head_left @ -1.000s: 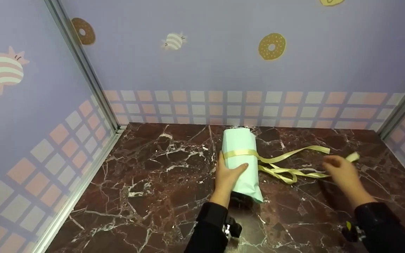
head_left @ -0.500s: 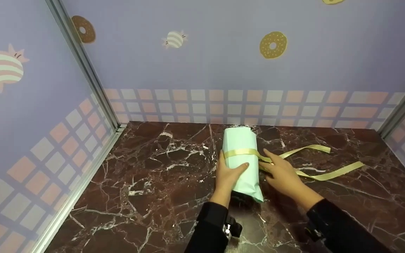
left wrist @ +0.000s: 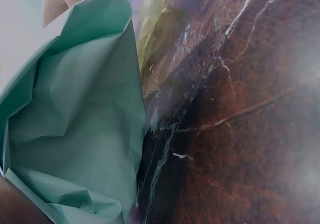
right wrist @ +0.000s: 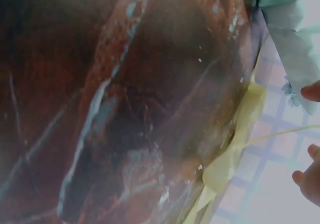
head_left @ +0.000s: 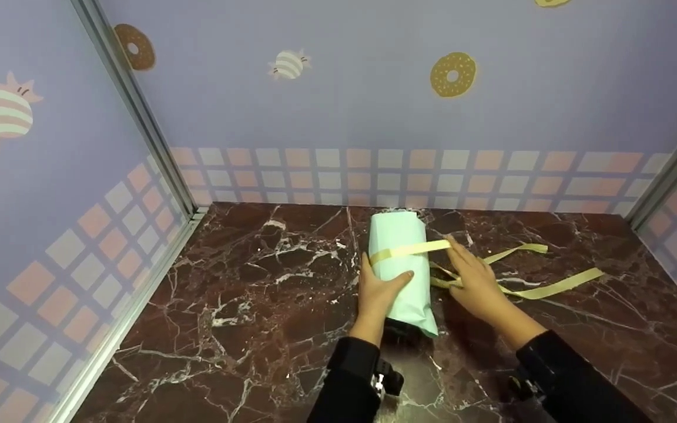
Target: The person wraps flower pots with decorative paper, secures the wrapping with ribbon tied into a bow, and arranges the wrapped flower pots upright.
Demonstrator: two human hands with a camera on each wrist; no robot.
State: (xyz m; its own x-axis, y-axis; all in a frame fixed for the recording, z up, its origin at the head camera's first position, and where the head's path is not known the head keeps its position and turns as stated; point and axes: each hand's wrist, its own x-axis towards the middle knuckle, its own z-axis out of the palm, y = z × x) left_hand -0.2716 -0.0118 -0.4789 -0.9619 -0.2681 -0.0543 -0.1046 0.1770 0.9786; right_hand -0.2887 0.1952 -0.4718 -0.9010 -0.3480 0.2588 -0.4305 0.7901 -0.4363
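Lower-centre package (head_left: 396,266) is clasped by left hand (head_left: 378,294); pinch by right hand (head_left: 476,282) unclear; ribbon (head_left: 412,249) could be dropped through weak grip.

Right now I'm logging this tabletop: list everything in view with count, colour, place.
marbled tabletop: one, maroon, foreground
wrapped package: one, mint green, tabletop centre
ribbon: count unclear, yellow, across package and rightward
wall panels: three, lilac checked, back and sides
doughnut prints: two, brown, back panel
partial print: one, yellow, top edge
candy prints: two, pink striped, back and left panels
corner posts: two, grey, back corners
rail: one, white, tabletop's left edge
sleeves: two, black, lower edge
wrist cameras: two, black, at cuffs
left hand: one, bare, gripping package
right hand: one, bare, pinching ribbon
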